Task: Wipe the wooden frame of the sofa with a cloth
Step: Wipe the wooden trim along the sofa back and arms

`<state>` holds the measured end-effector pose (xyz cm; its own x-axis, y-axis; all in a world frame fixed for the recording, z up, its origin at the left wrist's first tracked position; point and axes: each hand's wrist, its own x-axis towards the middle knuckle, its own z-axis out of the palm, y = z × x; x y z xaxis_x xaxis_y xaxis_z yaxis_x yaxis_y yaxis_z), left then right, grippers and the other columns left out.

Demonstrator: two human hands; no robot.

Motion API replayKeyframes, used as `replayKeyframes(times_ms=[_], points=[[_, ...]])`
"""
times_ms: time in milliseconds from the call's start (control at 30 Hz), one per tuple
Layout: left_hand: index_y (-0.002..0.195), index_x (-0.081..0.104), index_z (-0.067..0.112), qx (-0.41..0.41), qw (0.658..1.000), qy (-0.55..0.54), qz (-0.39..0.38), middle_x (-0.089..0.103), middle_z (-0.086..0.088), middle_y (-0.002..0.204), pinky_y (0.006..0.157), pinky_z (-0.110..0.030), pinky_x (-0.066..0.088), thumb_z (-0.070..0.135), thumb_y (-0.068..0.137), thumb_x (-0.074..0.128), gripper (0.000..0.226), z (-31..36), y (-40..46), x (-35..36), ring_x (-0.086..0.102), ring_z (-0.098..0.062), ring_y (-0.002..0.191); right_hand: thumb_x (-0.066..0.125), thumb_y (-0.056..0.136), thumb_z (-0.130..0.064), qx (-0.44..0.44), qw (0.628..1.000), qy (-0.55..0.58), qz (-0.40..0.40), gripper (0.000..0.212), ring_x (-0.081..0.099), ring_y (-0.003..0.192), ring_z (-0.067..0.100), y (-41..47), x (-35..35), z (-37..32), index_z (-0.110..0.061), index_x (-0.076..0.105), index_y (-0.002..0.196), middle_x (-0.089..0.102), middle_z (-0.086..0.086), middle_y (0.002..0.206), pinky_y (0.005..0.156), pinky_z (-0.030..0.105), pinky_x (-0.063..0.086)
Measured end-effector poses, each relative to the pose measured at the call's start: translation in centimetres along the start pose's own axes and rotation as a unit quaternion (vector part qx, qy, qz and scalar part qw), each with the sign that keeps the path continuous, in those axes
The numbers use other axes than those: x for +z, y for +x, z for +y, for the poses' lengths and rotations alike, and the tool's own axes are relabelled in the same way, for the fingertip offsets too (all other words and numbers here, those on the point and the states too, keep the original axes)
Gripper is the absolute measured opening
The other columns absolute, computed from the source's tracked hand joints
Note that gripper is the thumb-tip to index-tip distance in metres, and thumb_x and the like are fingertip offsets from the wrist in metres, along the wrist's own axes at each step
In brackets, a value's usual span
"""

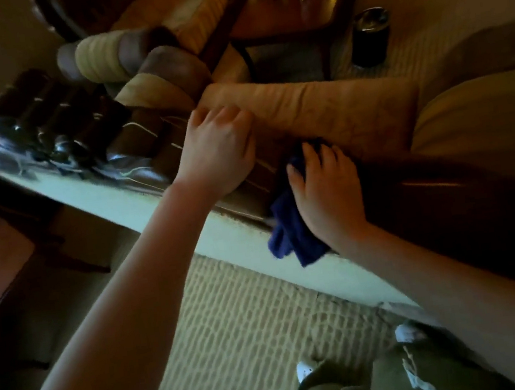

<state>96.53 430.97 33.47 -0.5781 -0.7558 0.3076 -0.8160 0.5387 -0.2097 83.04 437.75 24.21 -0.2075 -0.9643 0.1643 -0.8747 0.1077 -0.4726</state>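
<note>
The sofa's dark wooden frame (141, 144) runs across the view from the carved glossy end at the left to the rounded rail at the right. A dark blue cloth (290, 233) lies pressed on the rail under my right hand (323, 186), its loose end hanging over the rail's near side. My left hand (220, 149) grips the lower edge of a tan cushion (320, 108) just left of the cloth, fingers curled into it. The cushion rests on the seat behind the rail.
Striped bolster cushions (134, 63) lie on the seat at the back left. A wooden side table (290, 4) with clutter stands behind, with a dark cylindrical bin (369, 36) beside it. Patterned beige carpet (250, 326) covers the floor in front; my feet show at bottom right.
</note>
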Motion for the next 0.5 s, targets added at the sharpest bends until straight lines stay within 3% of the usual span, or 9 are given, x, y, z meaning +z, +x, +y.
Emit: replayKeyframes(times_ms=[100, 200, 267, 400, 500], points=[[0.103, 0.061, 0.01, 0.049, 0.999, -0.005, 0.014, 0.061, -0.009, 0.1, 0.096, -0.044, 0.035, 0.023, 0.09, 0.036, 0.031, -0.6, -0.4, 0.4, 0.057, -0.028, 0.099, 0.037, 0.096, -0.039, -0.005, 0.997, -0.023, 0.074, 0.054, 0.037, 0.131, 0.043, -3.9, 1.5, -2.4, -0.003, 0.049, 0.134, 0.047, 0.022, 0.136, 0.109, 0.05, 0.028], [0.103, 0.063, 0.009, 0.115, 0.993, -0.013, 0.008, 0.061, -0.011, 0.108, 0.1, -0.043, 0.033, 0.024, 0.09, 0.036, 0.034, -0.3, -1.3, 1.4, 0.056, -0.029, 0.105, 0.032, 0.096, -0.037, 0.023, 0.995, -0.005, 0.101, 0.051, 0.041, 0.128, 0.041, -3.4, 2.0, -3.2, -0.005, 0.052, 0.13, 0.051, 0.021, 0.132, 0.108, 0.05, 0.03], [0.103, 0.063, 0.008, 0.12, 0.992, -0.027, 0.013, 0.061, -0.011, 0.112, 0.101, -0.042, 0.031, 0.025, 0.089, 0.036, 0.035, -0.4, -1.4, 1.6, 0.055, -0.029, 0.109, 0.031, 0.098, -0.035, 0.045, 0.996, -0.002, 0.076, 0.046, 0.048, 0.12, 0.039, -0.4, 1.7, -2.3, -0.008, 0.054, 0.127, 0.054, 0.02, 0.127, 0.103, 0.048, 0.035], [0.096, 0.063, 0.007, 0.116, 0.991, -0.053, 0.037, 0.061, -0.011, 0.104, 0.094, -0.041, 0.033, 0.026, 0.086, 0.038, 0.033, -0.3, -1.3, 1.4, 0.055, -0.03, 0.103, 0.023, 0.101, -0.036, 0.244, 0.961, 0.133, -0.014, 0.048, 0.051, 0.115, 0.036, 6.0, 0.4, -1.0, -0.01, 0.058, 0.12, 0.056, 0.017, 0.126, 0.094, 0.043, 0.037], [0.082, 0.061, 0.004, 0.113, 0.987, -0.077, 0.087, 0.062, -0.013, 0.084, 0.079, -0.041, 0.04, 0.021, 0.081, 0.041, 0.026, -0.2, -1.9, 1.3, 0.058, -0.032, 0.082, 0.023, 0.099, -0.037, 0.19, 0.974, 0.066, 0.105, 0.048, 0.057, 0.104, 0.033, 3.4, 1.4, -2.2, -0.012, 0.064, 0.104, 0.063, 0.014, 0.111, 0.087, 0.041, 0.039]])
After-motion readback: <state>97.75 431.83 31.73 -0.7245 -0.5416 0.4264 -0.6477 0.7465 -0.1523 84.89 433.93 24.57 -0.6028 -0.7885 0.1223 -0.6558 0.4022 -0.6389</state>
